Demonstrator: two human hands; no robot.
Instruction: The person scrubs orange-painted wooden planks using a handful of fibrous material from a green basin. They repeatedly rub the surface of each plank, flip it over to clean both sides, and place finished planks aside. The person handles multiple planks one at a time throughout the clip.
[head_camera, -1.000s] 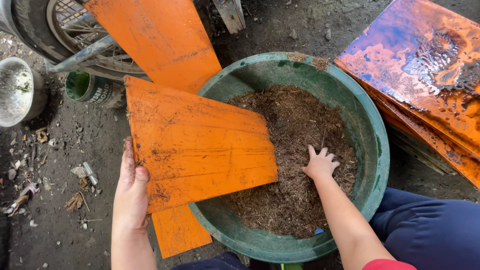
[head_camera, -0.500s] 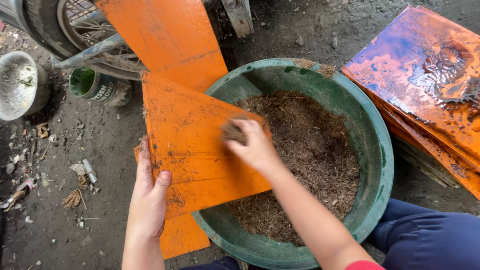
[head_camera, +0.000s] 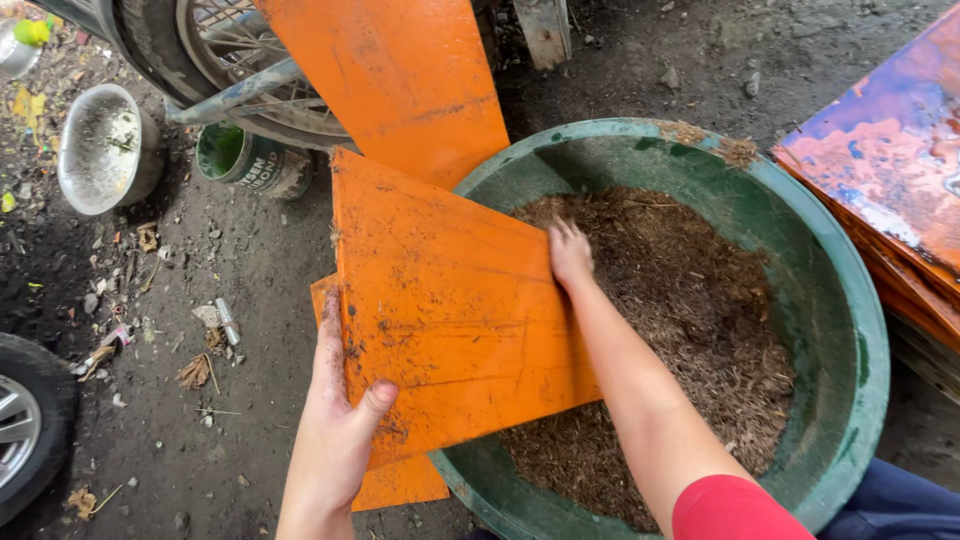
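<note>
My left hand (head_camera: 340, 420) grips the near left edge of an orange board (head_camera: 450, 300), thumb on top, holding it tilted over the rim of a big green tub (head_camera: 850, 330). The tub holds brown, fibrous, soil-like material (head_camera: 690, 300). My right hand (head_camera: 570, 250) rests palm down at the board's far right edge, fingers spread, touching the brown material beside it. Nothing shows in that hand.
A second orange board (head_camera: 400, 80) leans behind the first, and another piece (head_camera: 400, 485) lies under it on the dirt ground. Stacked orange sheets (head_camera: 890, 170) lie right. A metal bowl (head_camera: 100, 150), a green can (head_camera: 235, 155), a spoked wheel (head_camera: 240, 70) and a car tyre (head_camera: 30, 420) sit left.
My right hand lifted a clump from the tub onto the board, then moved to the board's far right edge. The board has shifted right, further over the tub.
</note>
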